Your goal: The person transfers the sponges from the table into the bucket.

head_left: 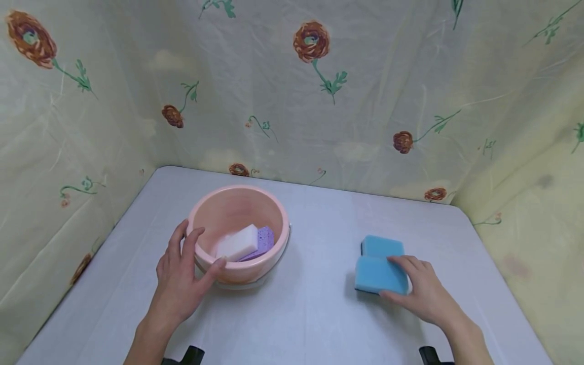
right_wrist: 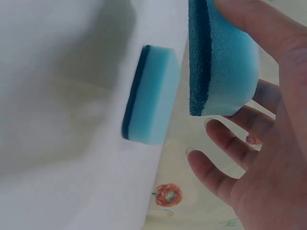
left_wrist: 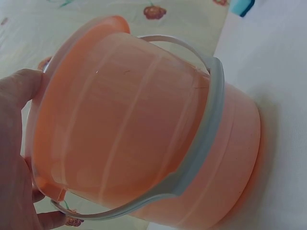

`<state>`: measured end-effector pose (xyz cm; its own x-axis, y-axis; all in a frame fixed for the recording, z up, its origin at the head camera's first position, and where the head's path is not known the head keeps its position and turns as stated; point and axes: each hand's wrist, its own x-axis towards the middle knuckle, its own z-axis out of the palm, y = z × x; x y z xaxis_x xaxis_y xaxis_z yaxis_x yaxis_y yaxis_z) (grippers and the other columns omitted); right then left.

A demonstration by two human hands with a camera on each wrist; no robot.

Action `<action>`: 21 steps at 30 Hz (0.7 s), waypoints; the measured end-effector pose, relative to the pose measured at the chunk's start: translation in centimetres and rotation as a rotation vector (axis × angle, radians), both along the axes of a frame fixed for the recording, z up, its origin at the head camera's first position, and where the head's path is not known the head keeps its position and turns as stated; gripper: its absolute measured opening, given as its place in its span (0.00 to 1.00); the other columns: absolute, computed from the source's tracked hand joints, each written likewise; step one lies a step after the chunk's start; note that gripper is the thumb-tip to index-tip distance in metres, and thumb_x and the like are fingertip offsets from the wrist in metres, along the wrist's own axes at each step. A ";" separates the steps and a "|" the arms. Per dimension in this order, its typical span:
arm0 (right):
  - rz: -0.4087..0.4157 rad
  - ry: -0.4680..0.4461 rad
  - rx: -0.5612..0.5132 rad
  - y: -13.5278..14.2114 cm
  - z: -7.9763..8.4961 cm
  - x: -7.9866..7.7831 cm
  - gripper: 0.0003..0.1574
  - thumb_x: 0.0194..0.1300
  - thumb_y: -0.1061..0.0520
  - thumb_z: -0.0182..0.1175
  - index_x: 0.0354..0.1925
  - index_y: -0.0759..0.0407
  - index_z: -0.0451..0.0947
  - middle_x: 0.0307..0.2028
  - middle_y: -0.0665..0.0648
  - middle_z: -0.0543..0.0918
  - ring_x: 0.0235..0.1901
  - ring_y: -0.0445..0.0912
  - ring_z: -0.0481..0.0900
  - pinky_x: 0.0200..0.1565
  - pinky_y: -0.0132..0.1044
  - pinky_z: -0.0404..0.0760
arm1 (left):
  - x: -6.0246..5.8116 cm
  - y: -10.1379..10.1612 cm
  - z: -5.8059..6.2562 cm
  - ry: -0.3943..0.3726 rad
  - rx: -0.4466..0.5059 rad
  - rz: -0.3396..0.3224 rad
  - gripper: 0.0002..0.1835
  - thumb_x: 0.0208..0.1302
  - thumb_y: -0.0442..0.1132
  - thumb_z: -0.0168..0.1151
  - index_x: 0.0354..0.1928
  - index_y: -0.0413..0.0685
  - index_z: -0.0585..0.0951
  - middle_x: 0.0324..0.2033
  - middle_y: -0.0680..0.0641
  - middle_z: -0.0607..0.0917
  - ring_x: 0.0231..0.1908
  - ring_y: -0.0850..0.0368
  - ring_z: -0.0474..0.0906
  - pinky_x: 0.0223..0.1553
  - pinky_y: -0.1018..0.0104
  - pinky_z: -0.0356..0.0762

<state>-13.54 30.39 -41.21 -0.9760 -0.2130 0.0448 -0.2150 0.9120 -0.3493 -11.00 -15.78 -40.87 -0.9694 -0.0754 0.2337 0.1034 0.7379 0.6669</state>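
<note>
My left hand (head_left: 179, 284) holds the rim of a pink bucket (head_left: 244, 275), its thumb on the near edge and its fingers spread along the left edge. Inside the bucket lie a white sponge (head_left: 238, 244) and a purple sponge (head_left: 264, 240), the white partly covering the purple. With thumb and fingers my right hand (head_left: 426, 292) pinches a blue sponge (right_wrist: 233, 67) that has a dark scouring layer underneath. In the right wrist view this sponge is raised off the table. Just beyond it, a second blue sponge (right_wrist: 153, 96) lies on the table, dark side down.
The bucket's grey handle (left_wrist: 211, 115) hangs down along its outer side. Everything stands on a white table (head_left: 319, 314) with rounded far corners. A flower-printed curtain (head_left: 274, 91) encloses the table at the back and both sides.
</note>
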 end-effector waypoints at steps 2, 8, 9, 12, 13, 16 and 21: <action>0.004 0.016 -0.006 -0.2 0.3 0.0 0.53 0.52 0.40 0.77 0.66 0.65 0.70 0.62 0.72 0.71 0.59 0.69 0.65 0.55 0.70 0.71 | 0.0 0.0 0.0 0.003 0.001 -0.003 0.40 0.67 0.59 0.63 0.73 0.53 0.59 0.77 0.41 0.43 0.71 0.32 0.49 0.64 0.26 0.42; 0.011 0.042 -0.034 -0.8 1.6 -0.3 0.52 0.54 0.41 0.76 0.67 0.65 0.69 0.63 0.72 0.70 0.59 0.68 0.64 0.53 0.70 0.73 | 0.0 0.2 0.0 0.010 0.003 -0.007 0.40 0.66 0.59 0.63 0.73 0.54 0.59 0.77 0.42 0.43 0.72 0.33 0.49 0.64 0.26 0.42; 0.015 0.048 -0.041 -0.8 1.8 -0.4 0.51 0.54 0.41 0.76 0.67 0.65 0.69 0.63 0.72 0.70 0.59 0.68 0.64 0.53 0.69 0.73 | 0.0 0.2 0.0 0.010 0.004 -0.008 0.40 0.66 0.59 0.63 0.73 0.54 0.59 0.77 0.42 0.43 0.72 0.33 0.49 0.64 0.26 0.42; 0.026 0.068 -0.056 -1.1 2.5 -0.7 0.50 0.55 0.42 0.76 0.67 0.65 0.68 0.63 0.71 0.71 0.59 0.68 0.65 0.52 0.69 0.74 | -0.1 0.2 0.1 0.006 0.007 -0.011 0.40 0.67 0.59 0.63 0.73 0.54 0.58 0.77 0.43 0.42 0.72 0.33 0.49 0.64 0.27 0.41; 0.030 0.075 -0.061 -1.3 2.8 -0.8 0.50 0.55 0.43 0.76 0.67 0.65 0.68 0.63 0.71 0.71 0.59 0.68 0.65 0.52 0.69 0.74 | -0.1 0.2 0.1 0.003 0.007 -0.011 0.40 0.67 0.59 0.63 0.73 0.54 0.58 0.77 0.43 0.42 0.72 0.33 0.48 0.64 0.27 0.41; 0.043 0.092 -0.073 -1.8 3.7 -1.1 0.49 0.56 0.44 0.76 0.67 0.64 0.68 0.62 0.70 0.71 0.58 0.68 0.65 0.51 0.69 0.75 | -0.1 0.2 0.1 -0.011 0.006 -0.006 0.40 0.67 0.59 0.63 0.73 0.54 0.58 0.77 0.42 0.42 0.72 0.33 0.48 0.64 0.26 0.41; 0.063 0.113 -0.087 -3.2 5.3 -1.8 0.49 0.57 0.44 0.75 0.68 0.62 0.68 0.63 0.69 0.70 0.59 0.68 0.64 0.50 0.70 0.76 | 0.0 0.1 0.0 -0.019 -0.005 0.002 0.40 0.67 0.60 0.62 0.73 0.54 0.58 0.77 0.42 0.42 0.72 0.33 0.49 0.64 0.26 0.42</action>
